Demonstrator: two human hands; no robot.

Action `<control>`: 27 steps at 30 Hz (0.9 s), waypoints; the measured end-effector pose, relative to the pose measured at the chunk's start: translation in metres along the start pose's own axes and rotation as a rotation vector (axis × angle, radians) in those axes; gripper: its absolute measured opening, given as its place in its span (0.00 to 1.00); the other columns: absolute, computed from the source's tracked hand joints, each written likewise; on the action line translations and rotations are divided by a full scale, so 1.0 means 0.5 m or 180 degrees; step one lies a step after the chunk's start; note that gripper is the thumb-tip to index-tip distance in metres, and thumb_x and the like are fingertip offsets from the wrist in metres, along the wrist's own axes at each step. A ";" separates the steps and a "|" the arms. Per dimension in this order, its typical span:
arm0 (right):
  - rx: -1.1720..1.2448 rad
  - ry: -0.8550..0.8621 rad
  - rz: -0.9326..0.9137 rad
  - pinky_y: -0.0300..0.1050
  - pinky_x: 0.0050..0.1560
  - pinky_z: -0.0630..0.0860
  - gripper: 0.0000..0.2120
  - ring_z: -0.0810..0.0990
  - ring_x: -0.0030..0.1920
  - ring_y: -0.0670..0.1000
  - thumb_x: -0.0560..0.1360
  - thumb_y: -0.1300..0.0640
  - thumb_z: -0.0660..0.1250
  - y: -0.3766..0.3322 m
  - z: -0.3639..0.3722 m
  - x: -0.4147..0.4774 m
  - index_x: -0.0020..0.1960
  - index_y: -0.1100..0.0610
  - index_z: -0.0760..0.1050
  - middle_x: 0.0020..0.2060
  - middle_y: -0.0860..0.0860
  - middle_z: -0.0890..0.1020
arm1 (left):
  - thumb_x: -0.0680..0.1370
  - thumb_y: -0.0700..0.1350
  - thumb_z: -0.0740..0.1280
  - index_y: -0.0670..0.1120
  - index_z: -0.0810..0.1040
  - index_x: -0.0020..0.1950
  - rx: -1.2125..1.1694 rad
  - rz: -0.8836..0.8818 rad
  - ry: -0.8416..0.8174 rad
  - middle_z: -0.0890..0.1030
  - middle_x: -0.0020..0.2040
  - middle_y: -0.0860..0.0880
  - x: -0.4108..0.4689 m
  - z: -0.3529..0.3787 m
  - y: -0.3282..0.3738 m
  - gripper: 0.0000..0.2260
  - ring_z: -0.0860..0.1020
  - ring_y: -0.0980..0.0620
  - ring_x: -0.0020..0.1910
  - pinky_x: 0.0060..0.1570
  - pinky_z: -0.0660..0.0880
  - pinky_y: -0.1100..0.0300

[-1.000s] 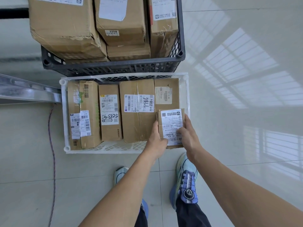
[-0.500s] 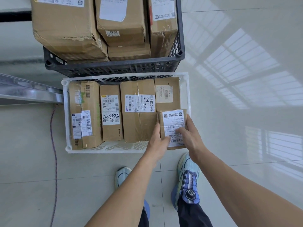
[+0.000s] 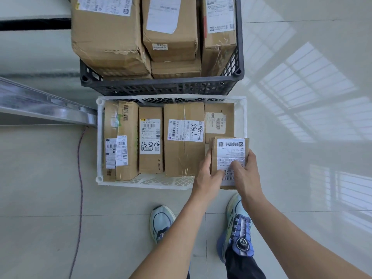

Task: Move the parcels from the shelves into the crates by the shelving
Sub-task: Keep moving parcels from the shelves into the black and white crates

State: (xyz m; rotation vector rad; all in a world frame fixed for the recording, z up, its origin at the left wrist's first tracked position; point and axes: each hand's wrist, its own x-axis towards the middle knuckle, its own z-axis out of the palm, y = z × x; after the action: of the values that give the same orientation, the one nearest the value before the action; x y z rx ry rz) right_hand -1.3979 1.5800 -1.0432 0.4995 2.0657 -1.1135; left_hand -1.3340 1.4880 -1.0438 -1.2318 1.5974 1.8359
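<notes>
A small cardboard parcel [image 3: 229, 151] with a white shipping label on its top face sits between both hands over the near right corner of the white crate [image 3: 141, 183]; its near edge reaches out past the crate's near wall, and whether its underside touches anything cannot be told. The left hand [image 3: 207, 176] grasps the parcel's left side, its fingers [image 3: 208, 157] curled against that side and its thumb on the label. The right hand [image 3: 249, 174] grasps the right side, fingers wrapped along the right edge and thumb lying across the label near the left thumb. The white crate stands on the tiled floor [image 3: 40, 218] and holds four more brown parcels side by side: a tall taped one [image 3: 120, 156] against the left wall, a narrower one [image 3: 150, 166] marked with handwritten digits, a wider one [image 3: 184, 158] in the middle, and a shorter one [image 3: 218, 109] at the far right corner, just behind the held parcel. Touching the white crate's far wall is a dark crate [image 3: 161, 87], packed with larger cardboard boxes [image 3: 106, 37] that rise above its rim. A metal rail [image 3: 44, 105] runs in from the left edge toward the white crate's far left corner, and a thin cord [image 3: 80, 178] trails down the floor beside the crate's left wall. The person's two shoes [image 3: 161, 222] stand on the floor just in front of the crate's near wall.
</notes>
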 end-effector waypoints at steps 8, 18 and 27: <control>0.0195 -0.0412 -0.0125 0.39 0.45 0.77 0.16 0.79 0.49 0.46 0.76 0.65 0.62 -0.102 0.113 -0.040 0.61 0.54 0.66 0.51 0.46 0.79 | 0.79 0.52 0.63 0.65 0.60 0.80 0.0259 0.0229 0.0577 0.73 0.72 0.59 -0.003 -0.164 0.027 0.30 0.74 0.54 0.67 0.64 0.70 0.55; 0.0038 -0.1412 -0.0096 0.40 0.46 0.70 0.32 0.81 0.56 0.46 0.79 0.67 0.58 -0.196 0.292 -0.020 0.76 0.38 0.64 0.58 0.44 0.84 | 0.82 0.45 0.62 0.57 0.71 0.71 0.0210 0.0264 0.1078 0.81 0.63 0.56 0.066 -0.370 0.074 0.18 0.78 0.53 0.61 0.59 0.75 0.53; -0.0138 -0.1462 0.0075 0.50 0.60 0.77 0.37 0.81 0.59 0.49 0.81 0.62 0.60 -0.188 0.386 0.013 0.79 0.32 0.54 0.66 0.47 0.81 | 0.81 0.38 0.67 0.55 0.56 0.83 0.0346 0.0241 0.1367 0.72 0.74 0.52 0.098 -0.428 0.043 0.35 0.74 0.56 0.62 0.46 0.68 0.72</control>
State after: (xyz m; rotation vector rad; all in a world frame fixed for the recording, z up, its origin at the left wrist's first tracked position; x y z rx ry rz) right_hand -1.3811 1.3670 -1.0660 0.2180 1.6736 -1.0524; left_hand -1.3022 1.2704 -1.0613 -1.6131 1.9609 1.5726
